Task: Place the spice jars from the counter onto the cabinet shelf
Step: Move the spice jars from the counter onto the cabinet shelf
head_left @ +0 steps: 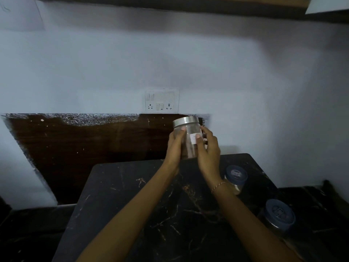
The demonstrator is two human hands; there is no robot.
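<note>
A clear spice jar [189,140] with a silver metal lid and a small white label is held up above the back of the black marble counter [147,205]. My left hand [174,148] grips its left side and my right hand [207,150] grips its right side, thumb on the label. The jar holds a brownish powder. Two more jars with dark blue lids stand on the counter to the right: one near my right wrist [236,178], another closer to me [279,216]. The dark underside of a cabinet [170,4] runs along the top of the view.
A white switch and socket plate [162,101] sits on the pale wall just above the held jar. A dark brown wooden panel [85,148] covers the wall to the left behind the counter. Lower dark counter surfaces lie on both sides.
</note>
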